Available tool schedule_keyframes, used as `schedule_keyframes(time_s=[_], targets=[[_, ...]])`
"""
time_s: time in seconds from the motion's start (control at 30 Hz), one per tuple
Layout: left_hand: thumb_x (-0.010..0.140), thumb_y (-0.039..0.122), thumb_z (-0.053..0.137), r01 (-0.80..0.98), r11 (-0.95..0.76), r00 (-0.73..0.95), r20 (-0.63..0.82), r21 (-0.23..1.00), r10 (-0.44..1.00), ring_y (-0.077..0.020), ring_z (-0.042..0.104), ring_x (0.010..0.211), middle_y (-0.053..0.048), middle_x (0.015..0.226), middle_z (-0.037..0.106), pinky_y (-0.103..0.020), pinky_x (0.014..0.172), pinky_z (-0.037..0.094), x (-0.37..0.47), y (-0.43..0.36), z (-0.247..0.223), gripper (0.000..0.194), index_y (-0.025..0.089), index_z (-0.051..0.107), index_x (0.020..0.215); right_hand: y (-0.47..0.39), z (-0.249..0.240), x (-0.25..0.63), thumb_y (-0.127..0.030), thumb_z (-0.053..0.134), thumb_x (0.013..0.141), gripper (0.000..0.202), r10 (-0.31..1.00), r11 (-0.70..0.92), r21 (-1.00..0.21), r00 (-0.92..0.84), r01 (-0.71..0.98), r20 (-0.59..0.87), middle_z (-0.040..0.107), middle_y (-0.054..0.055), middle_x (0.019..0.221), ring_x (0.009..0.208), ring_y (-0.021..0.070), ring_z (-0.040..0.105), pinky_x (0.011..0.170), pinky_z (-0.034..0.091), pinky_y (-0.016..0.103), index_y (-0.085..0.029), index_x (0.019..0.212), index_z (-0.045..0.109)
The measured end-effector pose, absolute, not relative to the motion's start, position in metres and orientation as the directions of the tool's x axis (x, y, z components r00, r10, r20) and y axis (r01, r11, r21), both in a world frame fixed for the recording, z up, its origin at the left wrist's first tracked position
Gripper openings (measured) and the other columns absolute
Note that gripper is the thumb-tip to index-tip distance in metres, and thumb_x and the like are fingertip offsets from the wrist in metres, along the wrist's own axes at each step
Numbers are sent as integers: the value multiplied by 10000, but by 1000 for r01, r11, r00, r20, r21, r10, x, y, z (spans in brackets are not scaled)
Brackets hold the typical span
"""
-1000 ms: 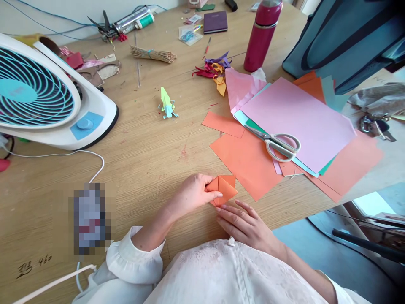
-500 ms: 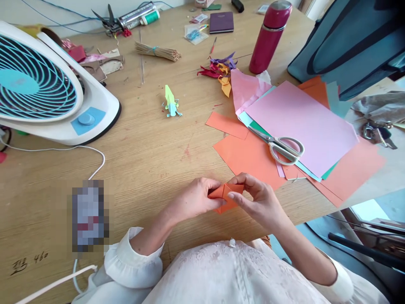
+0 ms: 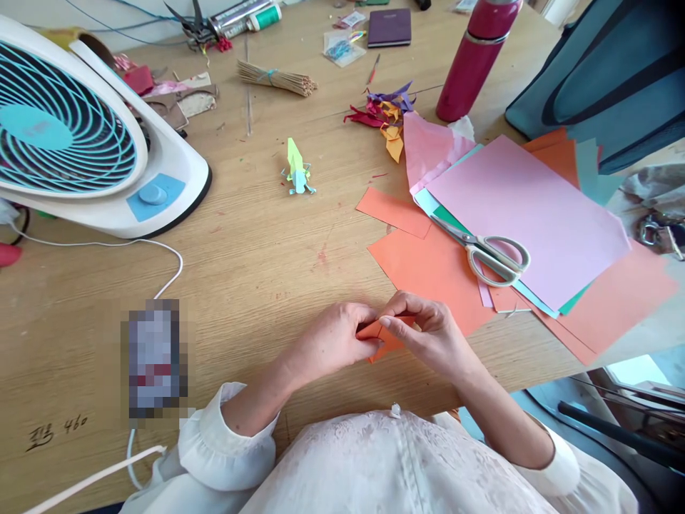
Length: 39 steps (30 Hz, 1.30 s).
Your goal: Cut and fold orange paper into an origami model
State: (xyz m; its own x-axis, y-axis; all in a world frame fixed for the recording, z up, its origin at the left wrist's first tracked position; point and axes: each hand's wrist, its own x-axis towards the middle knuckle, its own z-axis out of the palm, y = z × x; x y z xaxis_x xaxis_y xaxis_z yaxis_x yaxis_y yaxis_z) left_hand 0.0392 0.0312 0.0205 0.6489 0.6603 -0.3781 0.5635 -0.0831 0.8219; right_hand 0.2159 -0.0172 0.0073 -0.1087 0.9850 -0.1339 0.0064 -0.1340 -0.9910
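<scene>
A small folded piece of orange paper (image 3: pixel 393 341) is held between my two hands, just above the table's front part. My left hand (image 3: pixel 336 337) grips its left corner between thumb and fingers. With thumb and forefinger, my right hand (image 3: pixel 428 330) pinches its upper edge near the middle. The fingers cover parts of the folds. Beyond my right hand lie flat orange paper sheets (image 3: pixel 428 275) and scissors (image 3: pixel 489 257) with white handles, shut, resting on a stack topped by a pink sheet (image 3: pixel 535 207). A green and blue paper figure (image 3: pixel 297 170) stands further back.
A white and blue fan (image 3: pixel 176 196) stands at the left, its cable running to a blurred device (image 3: pixel 154 360). Towards the back are folded paper figures (image 3: pixel 388 114), a bundle of thin sticks (image 3: pixel 278 78), a magenta flask (image 3: pixel 474 68), a purple notebook (image 3: pixel 389 27) and a blue bag (image 3: pixel 599 78).
My right thumb and forefinger have shifted left and up along the orange paper, onto its top edge. The paper is tilted differently and shows less of its face. The camera view has shifted slightly.
</scene>
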Motion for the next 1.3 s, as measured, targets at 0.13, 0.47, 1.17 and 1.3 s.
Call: schedule_keyframes(time_s=[0.13, 0.47, 1.17, 1.3], targets=[[744, 147, 555, 567, -104, 649, -366, 817, 667, -103, 425, 573, 58, 600, 448, -255, 519, 279, 39, 33, 17, 187, 193, 428, 615, -13, 4, 217, -359, 651, 912, 210, 988, -93, -996, -124, 1, -93, 643, 16, 765, 712, 141, 612, 662, 513, 264, -191, 786, 647], [867, 316, 638, 467, -46, 622, -290, 883, 727, -96, 342, 601, 54, 640, 344, -247, 540, 262, 41, 37, 22, 374, 188, 374, 635, -10, -6, 220, -421, 650, 909, 280, 995, -91, -995, -35, -29, -90, 597, -2, 717, 668, 133, 550, 631, 455, 256, -196, 756, 584], [987, 263, 506, 383, -311, 579, 37, 870, 815, -94, 473, 629, 35, 657, 512, -225, 631, 371, 49, 26, 21, 273, 176, 560, 734, -11, -8, 221, -327, 653, 920, 194, 999, 27, -997, 29, -72, 25, 561, -14, 740, 697, 125, 494, 671, 407, 256, -204, 774, 618], [987, 307, 506, 387, -168, 478, -42, 907, 877, -120, 566, 711, 7, 811, 651, -222, 670, 425, 44, 28, 17, 175, 196, 641, 984, -11, -13, 221, -440, 635, 917, 236, 978, -102, -990, 172, -100, -118, 559, -18, 728, 631, 115, 465, 594, 397, 237, -214, 858, 663]])
